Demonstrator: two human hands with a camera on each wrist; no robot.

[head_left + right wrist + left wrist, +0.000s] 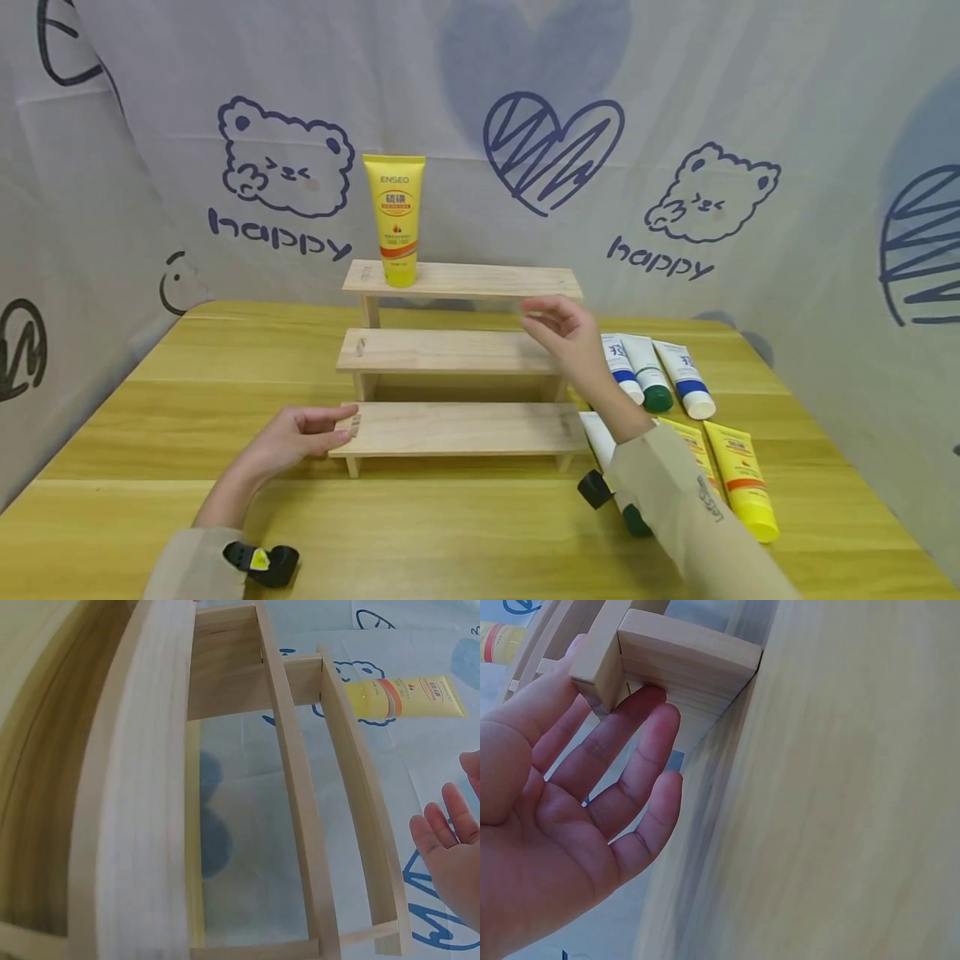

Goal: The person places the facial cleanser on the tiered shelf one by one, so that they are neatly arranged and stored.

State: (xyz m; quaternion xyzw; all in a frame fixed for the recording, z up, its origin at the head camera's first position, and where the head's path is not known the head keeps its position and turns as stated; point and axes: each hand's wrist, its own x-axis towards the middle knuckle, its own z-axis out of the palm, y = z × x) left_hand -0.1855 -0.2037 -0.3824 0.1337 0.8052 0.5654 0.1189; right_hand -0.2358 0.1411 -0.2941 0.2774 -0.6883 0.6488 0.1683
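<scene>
A three-step wooden display stand (457,427) sits on the table. My left hand (300,433) holds the left end of its lowest step; in the left wrist view, the fingers (641,761) reach beneath the board (682,641). My right hand (570,337) hovers by the right part of the upper steps, holding nothing, its fingers loosely bent. In the right wrist view, that hand (457,847) appears beside the top step (360,795). A yellow tube (395,221) stands cap down near the left end of the top step.
Right of the stand lie white tubes with blue caps (684,379) and a green-capped one (647,371). Nearer, yellow tubes (742,479) and another white tube (597,437) lie partly behind my right sleeve (675,492). A printed cloth (450,100) hangs behind the table.
</scene>
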